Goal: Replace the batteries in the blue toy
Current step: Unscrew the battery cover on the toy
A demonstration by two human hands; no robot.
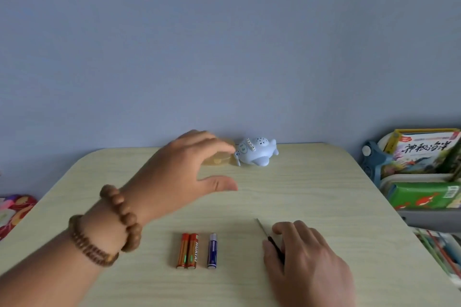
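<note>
Fingers (212, 143) of the left hand (179, 169) are spreading in a loose arch, thumb held wide, holding nothing. The hand is hovering over the far part of the counter (311, 194), just short of the blue toy (257, 151). That open span is probably sizing itself for the toy's rounded body.

The blue toy is sitting at the back edge of the counter by the wall, and no hand is touching it. A pale yellow translucent object (219, 160) is lying just left of it, partly hidden behind the left fingertips. I cannot tell what it is, but it is crowding the approach from that side.

The right hand (304, 257) is resting low on the near counter. Its thumb and forefinger are pinching the black handle of a screwdriver (270, 239), whose tip is pointing away toward the toy. It is likely being readied for a battery cover screw.

Two orange batteries (187, 250) are lying side by side, touching. A blue battery (212, 250) is lying just apart to their right, all within easy reach.

Beaded bracelets (122, 209) are circling the left wrist. Books (421, 152) are standing in a rack off the right edge, well clear of the work.
</note>
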